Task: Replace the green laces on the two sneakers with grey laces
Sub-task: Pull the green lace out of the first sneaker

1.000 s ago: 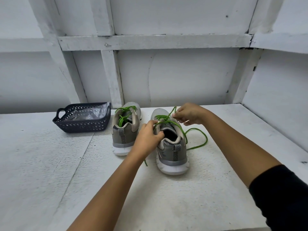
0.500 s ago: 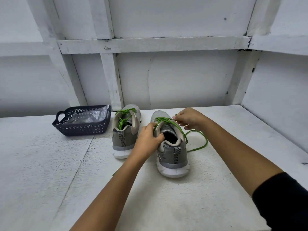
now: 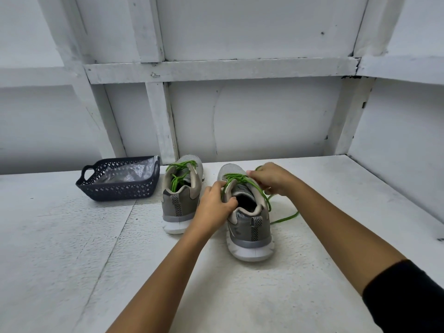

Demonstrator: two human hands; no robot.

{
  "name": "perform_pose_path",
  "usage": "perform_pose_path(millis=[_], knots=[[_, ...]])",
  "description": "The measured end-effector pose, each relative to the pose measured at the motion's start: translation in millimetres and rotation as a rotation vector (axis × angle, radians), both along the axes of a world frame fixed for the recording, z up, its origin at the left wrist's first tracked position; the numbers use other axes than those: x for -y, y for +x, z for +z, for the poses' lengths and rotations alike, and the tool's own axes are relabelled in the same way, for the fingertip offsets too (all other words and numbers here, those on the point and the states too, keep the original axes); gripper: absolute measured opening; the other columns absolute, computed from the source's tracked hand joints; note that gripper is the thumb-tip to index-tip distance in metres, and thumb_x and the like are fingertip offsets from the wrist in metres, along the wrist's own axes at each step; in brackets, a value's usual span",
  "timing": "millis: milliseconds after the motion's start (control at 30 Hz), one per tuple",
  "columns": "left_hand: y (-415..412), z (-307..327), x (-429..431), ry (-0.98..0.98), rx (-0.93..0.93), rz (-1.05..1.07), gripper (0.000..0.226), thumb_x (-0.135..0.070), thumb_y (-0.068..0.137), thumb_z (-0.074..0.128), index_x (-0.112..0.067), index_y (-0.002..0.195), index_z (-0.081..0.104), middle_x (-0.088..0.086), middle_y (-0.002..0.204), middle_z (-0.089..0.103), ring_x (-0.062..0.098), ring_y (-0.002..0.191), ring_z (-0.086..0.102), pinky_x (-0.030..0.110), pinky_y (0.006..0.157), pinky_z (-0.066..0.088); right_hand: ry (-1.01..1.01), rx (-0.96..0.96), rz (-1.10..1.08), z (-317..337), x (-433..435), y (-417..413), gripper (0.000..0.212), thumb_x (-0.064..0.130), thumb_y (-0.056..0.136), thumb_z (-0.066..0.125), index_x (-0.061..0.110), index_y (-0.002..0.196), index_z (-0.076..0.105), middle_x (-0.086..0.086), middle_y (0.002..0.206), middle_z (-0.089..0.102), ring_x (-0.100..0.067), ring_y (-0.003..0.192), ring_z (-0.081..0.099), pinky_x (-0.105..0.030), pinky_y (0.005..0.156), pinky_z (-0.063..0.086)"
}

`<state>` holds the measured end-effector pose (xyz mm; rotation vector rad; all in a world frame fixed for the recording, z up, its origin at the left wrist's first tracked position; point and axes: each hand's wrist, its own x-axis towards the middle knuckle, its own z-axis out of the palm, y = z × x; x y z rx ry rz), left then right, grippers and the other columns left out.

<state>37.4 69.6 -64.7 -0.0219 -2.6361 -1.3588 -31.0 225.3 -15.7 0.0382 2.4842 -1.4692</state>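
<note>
Up close, both hands work on the nearer sneaker (image 3: 249, 227), which stands on the white counter (image 3: 264, 296) with its heel toward the camera: the left hand (image 3: 213, 207) grips the collar with fingers curled into the opening, and the right hand (image 3: 271, 177) pinches the green lace (image 3: 240, 179) over the tongue. A loose end of that lace trails onto the counter to the right of the shoe. Just to the left stands the second sneaker (image 3: 181, 200), green-laced too, with a dark basket (image 3: 120, 186) holding clear plastic beside it.
</note>
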Motion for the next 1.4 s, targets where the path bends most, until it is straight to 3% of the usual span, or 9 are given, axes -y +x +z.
perform_pose_path(millis=[167,300,467,600,933,1133,1200,1300,1400], knots=[[0.0,-0.8,1.4,0.012,0.011,-0.008,0.05,-0.026,0.086,0.06,-0.018,0.134,0.045,0.006,0.125,0.048,0.021,0.112,0.053,0.04,0.099,0.044,-0.293,-0.115,-0.245,24.0,-0.2,-17.0,0.034,0.011,0.1,0.032,0.011,0.069,0.046,-0.005,0.061,0.048,-0.011,0.043,0.044,-0.014,0.036,0.036],[0.5,-1.1,0.9,0.027,0.015,-0.013,0.051,-0.027,0.086,0.06,-0.018,0.133,0.045,0.007,0.123,0.05,0.022,0.108,0.056,0.042,0.097,0.046,-0.46,-0.257,-0.405,46.3,-12.6,-27.1,0.034,0.014,0.101,0.031,0.012,0.07,0.046,-0.006,0.062,0.049,-0.014,0.049,0.045,-0.023,0.046,0.041],[1.0,-0.4,1.3,0.031,0.025,-0.017,0.051,-0.027,0.085,0.06,-0.019,0.133,0.046,0.007,0.121,0.051,0.022,0.106,0.057,0.043,0.095,0.047,-0.182,0.08,-0.082,20.5,-7.6,-7.2,0.031,0.026,0.098,0.047,0.009,0.073,0.047,-0.006,0.06,0.045,-0.014,0.051,0.04,-0.021,0.047,0.034],[0.6,-0.6,1.5,0.033,0.028,-0.018,0.05,-0.027,0.085,0.06,-0.019,0.132,0.047,0.007,0.12,0.052,0.023,0.106,0.057,0.044,0.094,0.048,-0.008,0.009,0.026,10.7,-4.8,-0.8,0.029,0.01,0.095,0.053,0.008,0.066,0.052,-0.004,0.057,0.047,-0.01,0.044,0.042,-0.016,0.039,0.031],[-0.7,-1.9,2.3,0.012,0.016,-0.031,0.045,-0.028,0.087,0.06,-0.02,0.13,0.048,0.005,0.121,0.05,0.02,0.108,0.055,0.04,0.096,0.046,-0.544,-0.244,-0.472,30.3,-25.8,-20.8,0.014,0.011,0.1,0.041,0.001,0.103,0.05,-0.017,0.078,0.06,-0.016,0.049,0.062,-0.021,0.043,0.051],[-6.7,13.0,1.0,-0.026,0.03,-0.014,0.044,-0.038,0.101,0.033,-0.005,0.113,0.06,0.013,0.107,0.061,0.025,0.102,0.056,0.032,0.087,0.043,-0.11,-0.013,-0.188,1.1,-13.6,10.8,0.025,0.014,0.098,0.047,-0.003,0.086,0.06,-0.012,0.068,0.058,-0.023,0.061,0.059,-0.029,0.054,0.053],[-13.8,26.2,2.4,-0.078,0.101,-0.021,0.045,-0.027,0.103,0.029,-0.001,0.096,0.065,0.014,0.093,0.062,0.026,0.088,0.056,0.029,0.074,0.04,0.08,-0.109,-0.115,-6.0,-3.9,21.7,0.035,0.023,0.097,0.047,0.005,0.068,0.057,-0.011,0.065,0.056,-0.026,0.065,0.058,-0.035,0.067,0.052],[-22.9,42.8,4.6,-0.125,0.173,-0.047,0.04,-0.019,0.098,0.041,-0.009,0.06,0.05,0.006,0.058,0.043,0.016,0.055,0.039,0.025,0.05,0.03,0.212,-0.279,-0.111,-8.6,6.0,35.7,0.051,0.035,0.098,0.041,0.008,0.055,0.043,-0.008,0.058,0.046,-0.022,0.058,0.045,-0.029,0.056,0.034],[-29.5,50.5,6.4,-0.094,0.196,-0.075,0.022,-0.009,0.092,0.048,-0.005,0.086,0.069,0.008,0.069,0.056,0.013,0.059,0.045,0.018,0.051,0.037,0.234,-0.329,-0.084,-13.8,10.6,46.4,0.048,0.034,0.099,0.041,0.008,0.058,0.043,-0.008,0.056,0.043,-0.019,0.055,0.038,-0.028,0.051,0.027]])
